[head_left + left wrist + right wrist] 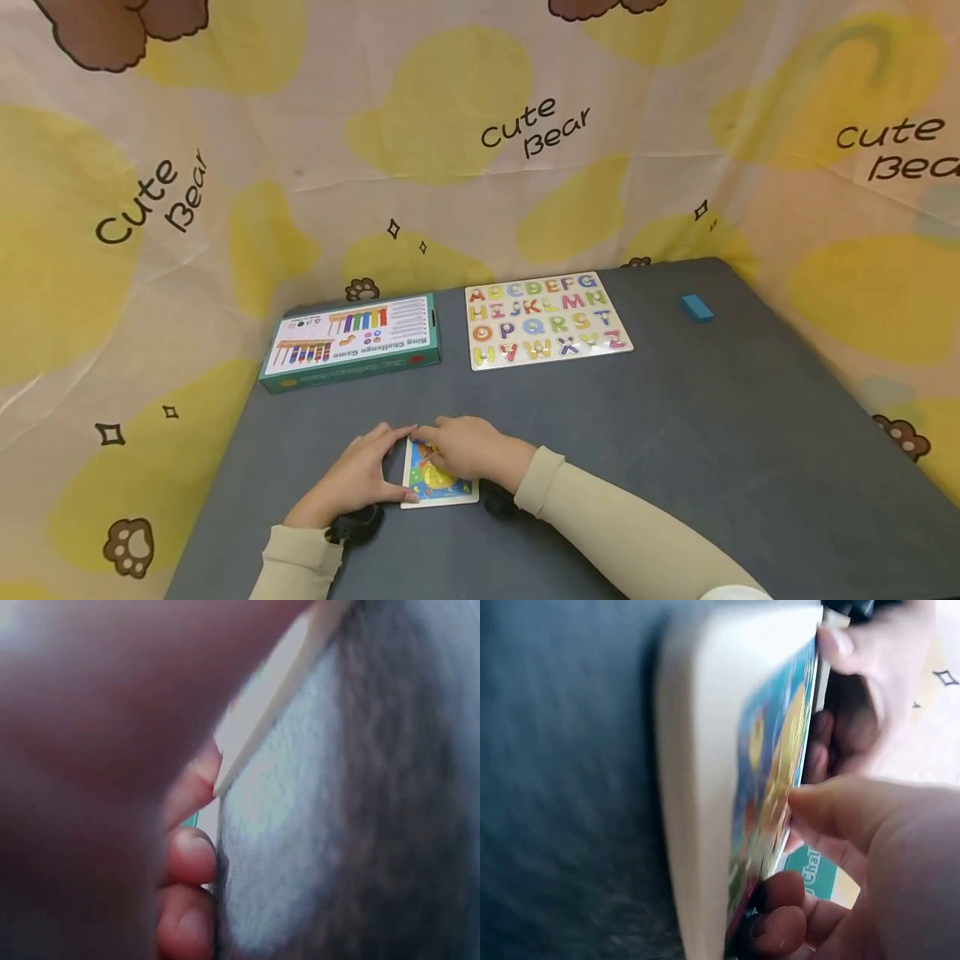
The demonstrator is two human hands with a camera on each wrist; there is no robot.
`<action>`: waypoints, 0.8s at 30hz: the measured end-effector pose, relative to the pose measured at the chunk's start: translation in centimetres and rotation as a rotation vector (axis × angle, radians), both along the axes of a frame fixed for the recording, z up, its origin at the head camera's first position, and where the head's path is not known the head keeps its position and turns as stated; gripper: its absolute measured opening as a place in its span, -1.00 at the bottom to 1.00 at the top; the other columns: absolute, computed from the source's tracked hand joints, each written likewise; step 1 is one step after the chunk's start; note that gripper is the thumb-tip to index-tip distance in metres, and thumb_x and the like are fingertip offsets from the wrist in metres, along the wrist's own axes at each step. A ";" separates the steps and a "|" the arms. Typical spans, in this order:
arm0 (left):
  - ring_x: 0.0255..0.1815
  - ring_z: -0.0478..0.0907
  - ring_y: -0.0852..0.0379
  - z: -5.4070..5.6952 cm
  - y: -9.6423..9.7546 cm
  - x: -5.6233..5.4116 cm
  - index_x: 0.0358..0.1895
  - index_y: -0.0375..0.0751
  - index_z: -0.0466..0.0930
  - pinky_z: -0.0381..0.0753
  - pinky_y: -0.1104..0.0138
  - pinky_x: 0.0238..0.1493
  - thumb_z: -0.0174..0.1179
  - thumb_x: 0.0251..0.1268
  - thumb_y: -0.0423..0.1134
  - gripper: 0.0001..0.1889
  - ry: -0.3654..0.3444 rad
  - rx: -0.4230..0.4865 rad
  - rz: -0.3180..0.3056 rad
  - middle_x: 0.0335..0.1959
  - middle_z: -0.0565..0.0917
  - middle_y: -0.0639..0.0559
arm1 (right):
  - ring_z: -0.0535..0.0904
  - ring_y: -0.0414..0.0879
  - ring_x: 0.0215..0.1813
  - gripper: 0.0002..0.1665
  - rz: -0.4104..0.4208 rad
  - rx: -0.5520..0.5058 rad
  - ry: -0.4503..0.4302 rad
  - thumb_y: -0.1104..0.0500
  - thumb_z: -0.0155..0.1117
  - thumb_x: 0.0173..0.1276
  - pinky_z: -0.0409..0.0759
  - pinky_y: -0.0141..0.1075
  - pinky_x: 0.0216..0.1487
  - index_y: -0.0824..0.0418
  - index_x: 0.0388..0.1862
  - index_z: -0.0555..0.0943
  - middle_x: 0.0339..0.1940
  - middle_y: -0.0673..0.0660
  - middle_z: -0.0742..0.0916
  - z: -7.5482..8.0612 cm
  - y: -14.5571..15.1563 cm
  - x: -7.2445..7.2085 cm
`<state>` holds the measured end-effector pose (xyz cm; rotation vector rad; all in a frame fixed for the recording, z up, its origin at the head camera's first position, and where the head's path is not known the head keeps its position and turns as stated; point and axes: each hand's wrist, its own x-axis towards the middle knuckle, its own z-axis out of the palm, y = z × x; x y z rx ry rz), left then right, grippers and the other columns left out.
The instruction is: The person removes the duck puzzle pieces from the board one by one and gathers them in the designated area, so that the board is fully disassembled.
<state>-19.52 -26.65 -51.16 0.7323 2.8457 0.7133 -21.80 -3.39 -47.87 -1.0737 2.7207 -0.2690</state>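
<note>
Where both hands meet at the near side of the table (637, 467), I locate the small picture board (435, 493), its far side partly hidden. Left grip (358, 477): I record it grasping the board's left side, with the left thumb (844, 643) at the near corner and the forefinger towards the far one. Right grip (468, 450): grasping at the far edge, fingers curled there, right thumb (814, 806) against the picture. Whether a loose piece sits under that thumb, I cannot tell.

For sound work, I advise steady side pressure from the left, with the right thumb bearing down squarely; levering at the edge could tip the board.

Materials: board apparently wooden, pale and thick-edged, corners rounded, picture face glossy. Nearest the far rim lie a green-sided carton marked Ring Challenge Game (345, 340) and a flat alphabet board (551, 323) with rounded, coloured letters; far right, a smooth blue oblong block (697, 308). Table surface dark grey, matt. Backdrop (442, 108): creased, printed sheeting.
</note>
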 end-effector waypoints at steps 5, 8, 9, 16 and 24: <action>-0.40 0.20 0.26 -0.3 0.0 0.3 0.46 -0.11 0.53 0.13 0.19 -0.24 0.52 -0.12 0.47 0.07 0.060 0.010 0.002 -0.33 0.31 0.25 | 0.57 -0.15 -0.24 -0.48 -0.004 -0.029 -0.042 -0.13 0.17 0.64 0.58 -0.23 -0.08 -0.17 0.51 0.51 0.09 -0.01 0.71 -0.3 -0.1 -0.4; -0.40 0.20 0.26 -0.2 0.0 0.3 0.46 -0.08 0.53 0.13 0.18 -0.23 0.52 -0.11 0.47 0.06 0.055 0.010 0.009 -0.33 0.31 0.24 | 0.57 -0.15 -0.22 -0.51 0.005 -0.048 -0.058 -0.12 0.17 0.65 0.58 -0.23 -0.04 -0.14 0.48 0.53 0.09 -0.01 0.72 -0.2 0.0 -0.5; -0.39 0.21 0.27 -0.1 0.0 0.3 0.46 -0.09 0.53 0.13 0.18 -0.22 0.52 -0.10 0.46 0.05 0.052 0.006 0.014 -0.34 0.31 0.24 | 0.56 -0.16 -0.24 -0.51 0.009 -0.049 -0.059 -0.11 0.17 0.64 0.58 -0.25 -0.06 -0.14 0.48 0.54 0.06 -0.02 0.72 -0.2 -0.1 -0.6; -0.42 0.20 0.24 0.7 0.6 0.1 0.32 -0.10 0.62 0.15 0.15 -0.21 0.50 0.11 0.31 -0.21 0.083 0.000 0.109 -0.39 0.33 0.23 | 0.57 -0.18 -0.28 -0.53 0.018 -0.024 -0.041 -0.11 0.18 0.64 0.57 -0.25 -0.13 -0.18 0.46 0.53 0.04 -0.06 0.77 0.6 -0.9 -1.6; -0.37 0.27 0.26 0.0 1.3 0.4 0.23 -0.04 0.65 0.17 0.16 -0.19 0.53 0.13 0.26 -0.32 0.074 0.002 0.167 -0.38 0.36 0.27 | 0.54 -0.10 -0.34 -0.65 -0.005 0.051 -0.129 0.06 0.11 0.67 0.52 -0.22 -0.20 -0.29 0.32 0.50 -0.03 -0.05 0.76 0.7 -1.2 -1.6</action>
